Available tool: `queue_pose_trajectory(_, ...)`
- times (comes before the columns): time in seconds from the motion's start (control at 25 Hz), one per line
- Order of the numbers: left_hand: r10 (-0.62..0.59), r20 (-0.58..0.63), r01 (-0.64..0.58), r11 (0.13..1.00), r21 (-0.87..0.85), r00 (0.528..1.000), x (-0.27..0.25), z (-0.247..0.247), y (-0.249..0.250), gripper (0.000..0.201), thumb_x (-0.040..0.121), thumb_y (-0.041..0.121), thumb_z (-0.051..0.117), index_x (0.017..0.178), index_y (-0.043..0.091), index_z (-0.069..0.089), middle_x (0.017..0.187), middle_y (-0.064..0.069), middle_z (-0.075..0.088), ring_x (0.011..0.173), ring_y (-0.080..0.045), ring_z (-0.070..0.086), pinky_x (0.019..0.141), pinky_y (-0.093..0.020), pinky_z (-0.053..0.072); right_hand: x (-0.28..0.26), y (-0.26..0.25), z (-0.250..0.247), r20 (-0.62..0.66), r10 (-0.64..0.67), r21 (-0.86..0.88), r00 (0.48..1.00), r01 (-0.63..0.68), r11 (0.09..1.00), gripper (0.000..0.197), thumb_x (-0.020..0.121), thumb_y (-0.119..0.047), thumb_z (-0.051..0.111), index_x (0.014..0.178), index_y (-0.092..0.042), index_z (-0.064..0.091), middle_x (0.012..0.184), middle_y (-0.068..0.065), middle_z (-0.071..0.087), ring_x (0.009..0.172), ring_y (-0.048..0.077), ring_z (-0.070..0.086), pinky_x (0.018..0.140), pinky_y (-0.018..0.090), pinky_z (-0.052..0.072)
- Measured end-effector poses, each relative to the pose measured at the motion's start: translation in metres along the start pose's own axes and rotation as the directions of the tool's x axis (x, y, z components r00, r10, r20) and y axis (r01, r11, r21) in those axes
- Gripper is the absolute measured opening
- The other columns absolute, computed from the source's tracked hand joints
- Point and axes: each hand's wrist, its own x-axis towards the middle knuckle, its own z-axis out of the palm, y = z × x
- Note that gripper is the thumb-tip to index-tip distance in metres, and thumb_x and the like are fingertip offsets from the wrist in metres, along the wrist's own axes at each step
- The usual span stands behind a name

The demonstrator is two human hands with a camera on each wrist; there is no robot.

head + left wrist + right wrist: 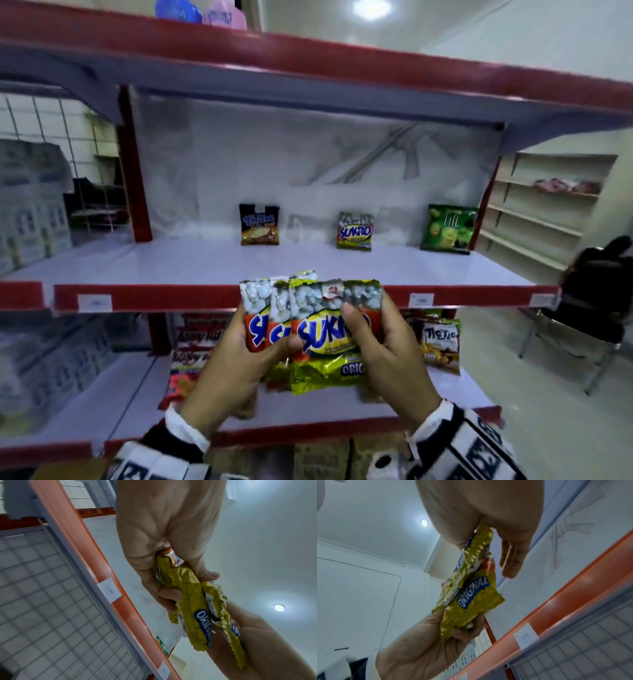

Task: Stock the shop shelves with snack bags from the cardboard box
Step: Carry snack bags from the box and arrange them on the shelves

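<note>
Both hands hold a fanned bunch of yellow-and-red Sukro snack bags (318, 329) in front of the middle shelf's red front edge (154, 298). My left hand (239, 353) grips the bunch from the left, thumb across the front. My right hand (380, 346) pinches the frontmost bag, thumb on its face and fingers behind. In the left wrist view, the left hand (163, 534) clamps the bags' gold bottom seams (187, 591). The right wrist view shows the right hand's fingers (511, 561) lying straight behind the bags (471, 595).
On the middle shelf (205, 263), a dark bag (259, 225), a Sukro bag (355, 231) and a green bag (447, 229) stand at the back, widely spaced. The lower shelf holds bags at left (191, 359) and right (440, 342). Brown cartons (318, 459) sit below.
</note>
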Motion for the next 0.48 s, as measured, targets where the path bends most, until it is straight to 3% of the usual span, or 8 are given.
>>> queue_pose_trajectory(0.08, 0.019, 0.026, -0.020, 0.998, 0.054, 0.999, 0.010, -0.004, 0.011, 0.080, 0.044, 0.065, 0.080, 0.112, 0.032, 0.052, 0.098, 0.025, 0.071, 0.088, 0.002, 0.069, 0.064, -0.008, 0.051, 0.016, -0.014, -0.010, 0.002, -0.037, -0.077, 0.999, 0.037, 0.996, 0.023, 0.079, -0.054, 0.060, 0.074, -0.032, 0.059, 0.081, -0.017, 0.054, 0.083, 0.007, 0.055, 0.076, 0.025, 0.044)
queue_pose_trajectory(0.12, 0.023, 0.027, -0.024, 0.998, 0.059, 0.999, 0.015, -0.005, 0.015, 0.070, 0.052, 0.055, 0.080, 0.112, 0.031, 0.052, 0.096, 0.026, 0.071, 0.086, 0.003, 0.069, 0.062, -0.007, 0.051, 0.025, -0.020, -0.017, 0.023, -0.020, -0.084, 1.000, 0.021, 0.996, 0.021, 0.076, -0.049, 0.065, 0.067, -0.030, 0.061, 0.075, -0.017, 0.056, 0.077, 0.008, 0.055, 0.072, 0.025, 0.043)
queue_pose_trajectory(0.24, 0.043, -0.035, -0.040, 0.995, 0.093, 0.998, 0.034, -0.008, 0.018, 0.053, 0.061, 0.029, 0.074, 0.110, 0.023, 0.054, 0.090, 0.022, 0.073, 0.077, 0.001, 0.070, 0.056, -0.007, 0.049, 0.067, -0.026, -0.048, 0.086, 0.062, -0.010, 0.994, -0.061, 0.998, 0.014, 0.066, -0.034, 0.074, 0.075, -0.023, 0.076, 0.077, -0.003, 0.074, 0.073, 0.012, 0.064, 0.070, 0.035, 0.051)
queue_pose_trajectory(0.32, 0.027, -0.088, -0.016, 0.992, 0.128, 0.996, 0.047, -0.010, 0.019, 0.046, 0.063, 0.030, 0.073, 0.105, 0.023, 0.055, 0.085, 0.024, 0.072, 0.073, 0.003, 0.069, 0.052, -0.004, 0.046, 0.110, -0.020, -0.073, 0.037, 0.089, -0.079, 0.995, -0.086, 0.993, 0.010, 0.066, -0.027, 0.077, 0.073, -0.020, 0.076, 0.073, 0.010, 0.073, 0.068, 0.019, 0.063, 0.066, 0.041, 0.051)
queue_pose_trajectory(0.48, -0.023, -0.147, 0.051, 0.982, 0.184, 0.989, 0.080, -0.023, 0.019, 0.046, 0.058, 0.038, 0.072, 0.100, 0.029, 0.055, 0.080, 0.029, 0.070, 0.070, 0.009, 0.067, 0.050, -0.006, 0.046, 0.205, 0.019, -0.114, -0.021, 0.198, -0.190, 0.980, -0.199, 0.961, 0.009, 0.073, -0.012, 0.079, 0.078, -0.015, 0.073, 0.083, 0.018, 0.073, 0.074, 0.028, 0.066, 0.077, 0.053, 0.054)
